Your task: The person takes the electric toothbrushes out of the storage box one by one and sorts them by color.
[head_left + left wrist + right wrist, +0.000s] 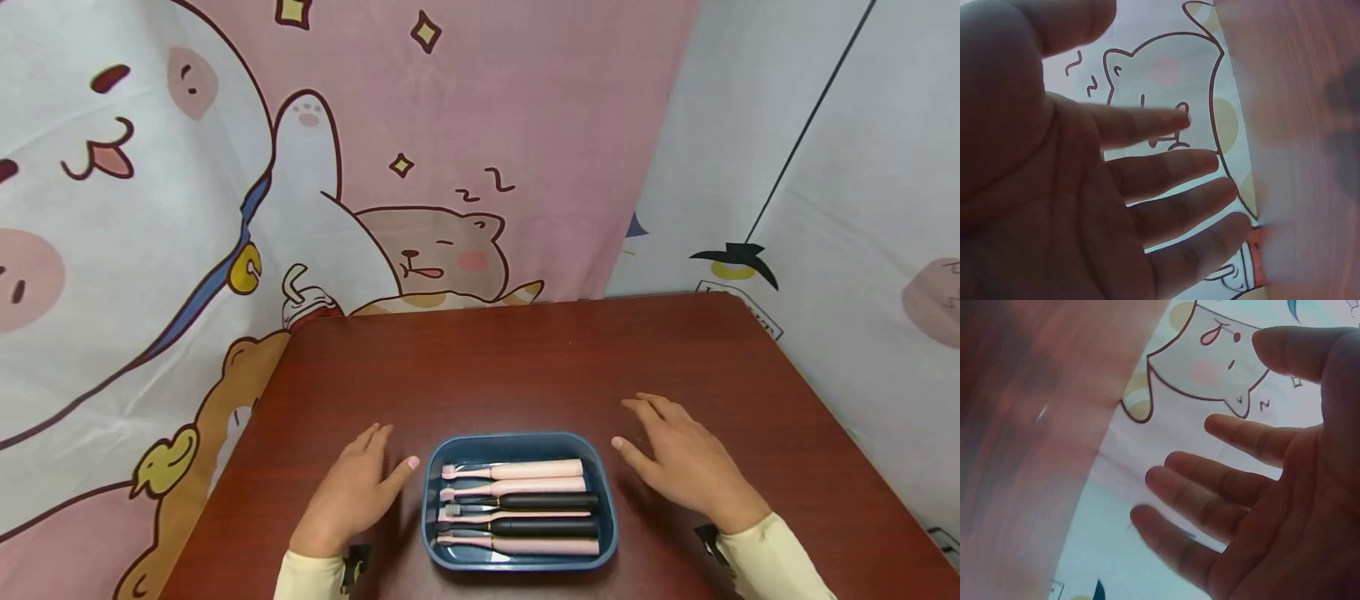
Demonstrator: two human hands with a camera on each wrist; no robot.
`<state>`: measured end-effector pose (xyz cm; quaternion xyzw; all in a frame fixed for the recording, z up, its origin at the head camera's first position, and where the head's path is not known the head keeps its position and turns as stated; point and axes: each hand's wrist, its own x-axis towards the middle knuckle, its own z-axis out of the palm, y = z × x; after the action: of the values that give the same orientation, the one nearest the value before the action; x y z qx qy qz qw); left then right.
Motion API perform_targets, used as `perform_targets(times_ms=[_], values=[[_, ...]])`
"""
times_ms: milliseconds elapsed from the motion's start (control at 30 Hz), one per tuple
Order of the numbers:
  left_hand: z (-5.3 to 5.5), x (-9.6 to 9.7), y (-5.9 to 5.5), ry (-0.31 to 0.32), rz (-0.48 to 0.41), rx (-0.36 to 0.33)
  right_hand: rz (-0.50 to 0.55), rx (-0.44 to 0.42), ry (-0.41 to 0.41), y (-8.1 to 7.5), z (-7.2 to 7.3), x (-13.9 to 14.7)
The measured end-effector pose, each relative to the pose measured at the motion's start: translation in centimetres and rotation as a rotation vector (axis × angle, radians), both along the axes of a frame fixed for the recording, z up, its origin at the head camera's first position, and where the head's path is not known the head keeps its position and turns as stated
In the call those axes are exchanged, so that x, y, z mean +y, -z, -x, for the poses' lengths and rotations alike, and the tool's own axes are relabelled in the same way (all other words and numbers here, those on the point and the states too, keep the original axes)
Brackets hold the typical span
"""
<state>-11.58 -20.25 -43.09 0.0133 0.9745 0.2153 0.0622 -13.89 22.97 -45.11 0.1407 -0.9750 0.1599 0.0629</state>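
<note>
A blue plastic basket (pixel 611 508) stands near the front of the table, with several electric toothbrushes lying side by side in it. Some have pale pink handles, such as this pink toothbrush (pixel 543 546); others are black, like the black toothbrush (pixel 547 527). Their heads point left. To the left of the basket is my left hand (pixel 352 492), its thumb apart from the rim and its fingers extended. My right hand (pixel 686 462) hovers on the other side, fingers spread and palm turned inward. Both wrist views show bare palms holding nothing.
The reddish-brown wooden table (pixel 465 367) stretches back to a cloth backdrop (pixel 570 150) printed with cartoon animals. Another white printed cloth (pixel 862 167) hangs along the right side. Pale yellow sleeves (pixel 772 558) cover both forearms.
</note>
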Motion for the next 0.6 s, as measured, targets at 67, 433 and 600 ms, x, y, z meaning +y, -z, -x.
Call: perform_targets(times_ms=[67,433,600], values=[[-0.1,0.1,0.2,0.003,-0.053,-0.017,0.016,-0.003,-0.019,-0.3,0.1,-0.7],[-1.0,0.8,1.7,0.030,-0.280,-0.109,0.087,-0.005,-0.184,-2.2,0.2,-5.2],[-1.4,1.1,2.6,0.075,-0.452,-0.106,0.132,-0.065,-0.272,-2.1,0.1,-6.9]])
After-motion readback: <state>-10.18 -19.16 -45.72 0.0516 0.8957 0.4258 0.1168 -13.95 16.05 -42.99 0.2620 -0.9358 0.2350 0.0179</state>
